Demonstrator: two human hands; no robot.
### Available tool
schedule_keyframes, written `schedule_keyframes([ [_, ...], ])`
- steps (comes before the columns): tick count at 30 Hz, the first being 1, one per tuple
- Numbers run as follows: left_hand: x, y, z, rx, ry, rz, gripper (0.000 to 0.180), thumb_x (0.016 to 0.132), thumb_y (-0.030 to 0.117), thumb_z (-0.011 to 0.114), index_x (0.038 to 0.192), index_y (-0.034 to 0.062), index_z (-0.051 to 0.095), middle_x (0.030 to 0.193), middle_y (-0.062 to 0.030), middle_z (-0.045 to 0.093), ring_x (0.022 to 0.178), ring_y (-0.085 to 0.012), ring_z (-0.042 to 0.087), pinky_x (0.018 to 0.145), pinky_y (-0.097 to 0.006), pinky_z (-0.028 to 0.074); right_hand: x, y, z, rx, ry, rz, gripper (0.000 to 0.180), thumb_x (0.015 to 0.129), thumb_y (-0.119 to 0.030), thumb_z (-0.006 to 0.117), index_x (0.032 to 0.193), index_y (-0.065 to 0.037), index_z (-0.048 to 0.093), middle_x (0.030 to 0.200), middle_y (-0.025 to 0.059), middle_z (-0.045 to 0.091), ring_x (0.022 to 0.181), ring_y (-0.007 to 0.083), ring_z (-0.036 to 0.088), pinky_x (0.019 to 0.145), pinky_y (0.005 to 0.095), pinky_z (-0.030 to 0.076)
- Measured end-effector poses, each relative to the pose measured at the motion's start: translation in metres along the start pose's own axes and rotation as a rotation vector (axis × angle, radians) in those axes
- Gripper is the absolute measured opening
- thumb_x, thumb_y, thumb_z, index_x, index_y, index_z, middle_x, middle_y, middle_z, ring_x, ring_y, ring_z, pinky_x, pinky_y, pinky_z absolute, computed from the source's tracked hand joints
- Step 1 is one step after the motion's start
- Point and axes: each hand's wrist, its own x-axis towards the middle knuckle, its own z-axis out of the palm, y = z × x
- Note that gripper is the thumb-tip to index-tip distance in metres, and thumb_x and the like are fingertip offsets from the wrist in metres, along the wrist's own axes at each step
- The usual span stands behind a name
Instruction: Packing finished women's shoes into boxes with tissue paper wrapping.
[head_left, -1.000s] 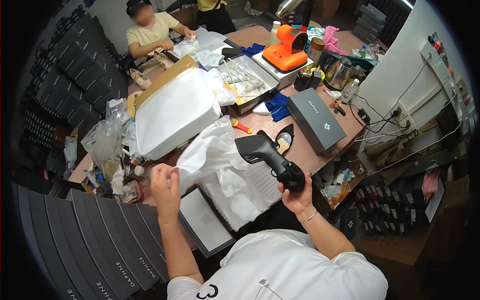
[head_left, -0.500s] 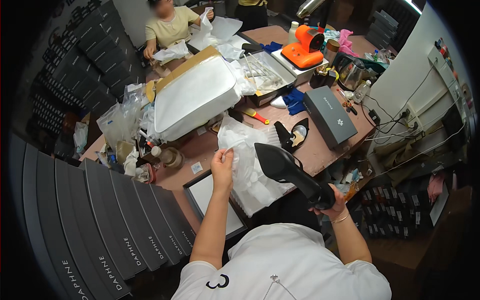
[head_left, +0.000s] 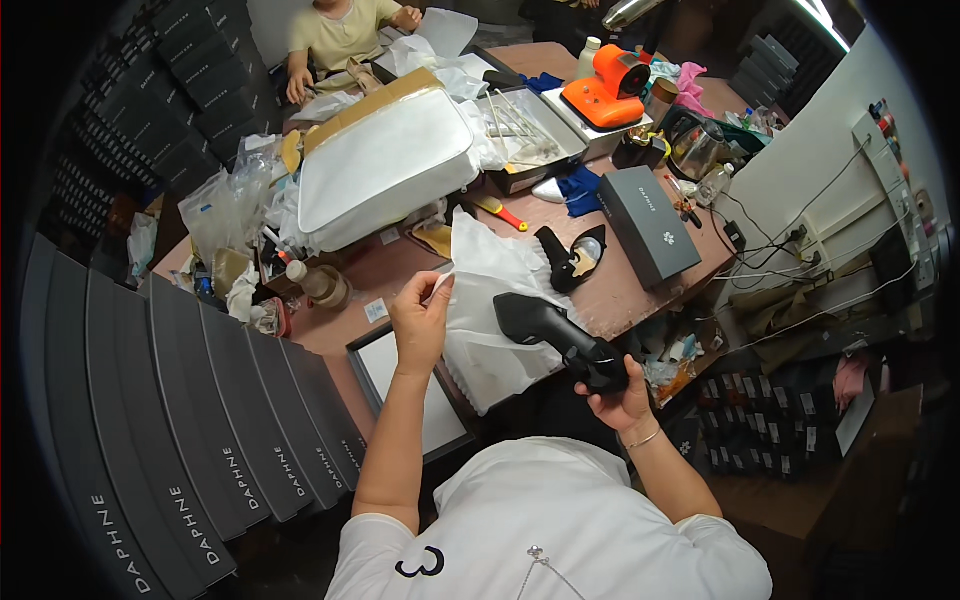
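My left hand (head_left: 420, 318) pinches the upper left edge of a sheet of white tissue paper (head_left: 480, 355), which lies spread over the table's near edge. In my right hand (head_left: 622, 398) is a black heeled shoe (head_left: 535, 322), gripped around its heel end, with the toe pointing up and left over the paper. Whether the shoe touches the paper I cannot tell. A second black shoe (head_left: 588, 250) rests on the table just beyond the sheet. Left of the paper, partly covered by my left forearm, is a shallow grey box part with a white inside (head_left: 385, 362).
A closed dark grey shoebox (head_left: 655, 255) stands to the right. Beyond are a large white padded case (head_left: 390, 170), an open box of sticks (head_left: 520, 135) and an orange device (head_left: 605, 95). Stacked grey boxes (head_left: 180, 420) line my left. A co-worker (head_left: 340, 40) sits across the table.
My right hand has brought the shoe left and turned it so its sole shows less. The tissue paper, crumpled before, is now spread flatter. Across the table, the co-worker's raised paper has come down.
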Motion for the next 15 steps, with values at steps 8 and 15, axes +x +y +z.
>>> schedule_keyframes([
  [8,-0.019,-0.003,0.043,0.020,-0.145,-0.004,0.017,0.087,0.009,0.065,0.097,-0.0048,0.067,0.084,-0.0070,0.065,0.074,-0.0103,0.059,0.067,-0.024,0.047,-0.014,0.007,-0.011,0.170,-0.045,0.040,0.060,0.082,-0.049,0.065,0.128,-0.011,0.052,0.119,0.0165,0.056,0.091,0.0356,0.061,0.064,0.0329,0.062],
  [15,-0.025,0.001,0.049,0.038,-0.196,-0.021,0.018,0.087,0.007,0.063,0.099,-0.0063,0.067,0.086,-0.0051,0.067,0.076,-0.0073,0.060,0.067,-0.021,0.047,-0.009,0.011,-0.010,0.265,-0.091,0.069,0.062,0.083,-0.048,0.065,0.128,-0.009,0.051,0.120,0.0179,0.055,0.093,0.0358,0.061,0.067,0.0348,0.061],
])
